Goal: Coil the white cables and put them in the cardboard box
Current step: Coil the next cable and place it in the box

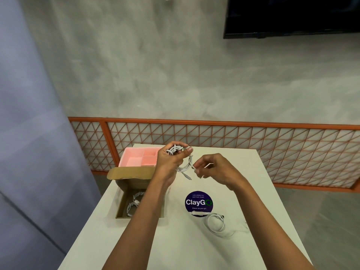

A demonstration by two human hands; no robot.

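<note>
Mid-coil, the left hand (171, 159) grips the looped cable (185, 164) while the right hand (211, 168) pinches its tail, which judging by this needs wrapping before going into the cardboard box (124, 191).

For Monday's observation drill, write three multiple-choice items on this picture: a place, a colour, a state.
1. The cardboard box lies where from the round sticker? A left B right C on top
2. The divided tray is: A green B pink C black
3. The cable in hand is: A flat on the table B in the box C held by both hands
Answers: 1 A, it sits to the sticker's left; 2 B, its compartments are pink; 3 C, left hand holds the coil, right hand pinches a strand.
</note>
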